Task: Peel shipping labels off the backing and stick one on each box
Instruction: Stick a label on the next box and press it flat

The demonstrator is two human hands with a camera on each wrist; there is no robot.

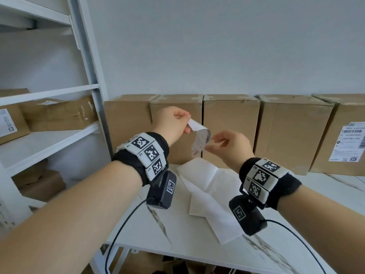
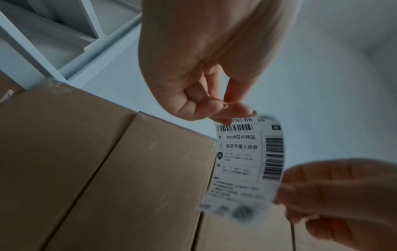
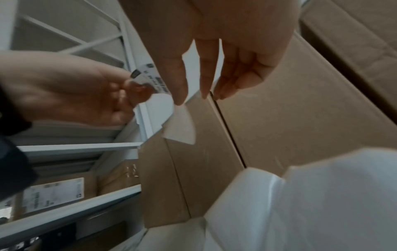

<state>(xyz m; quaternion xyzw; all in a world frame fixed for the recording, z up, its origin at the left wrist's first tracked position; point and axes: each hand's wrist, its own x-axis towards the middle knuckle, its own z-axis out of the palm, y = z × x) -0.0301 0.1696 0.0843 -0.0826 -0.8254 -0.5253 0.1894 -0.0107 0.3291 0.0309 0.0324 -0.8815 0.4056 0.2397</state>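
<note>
A printed shipping label [image 1: 200,143] [image 2: 242,161] [image 3: 154,76] hangs curled in the air in front of the row of cardboard boxes. My left hand [image 1: 187,123] [image 2: 227,110] [image 3: 128,88] pinches its top edge between thumb and fingertips. My right hand [image 1: 212,143] [image 2: 285,186] [image 3: 193,95] is at the label's right edge with fingers nearly straight and spread; no grip on it shows. Behind the label stand two plain boxes [image 1: 177,107] [image 1: 231,119]. Blank white backing sheets [image 1: 209,186] [image 3: 322,203] lie on the table below my hands.
More plain boxes [image 1: 126,123] [image 1: 292,131] line the wall, and the far right box [image 1: 339,111] carries a label [image 1: 351,141]. A white shelf unit [image 1: 92,80] on the left holds boxes, one labelled [image 1: 7,122]. Wrist camera cables [image 1: 118,230] hang over the marble table's front edge.
</note>
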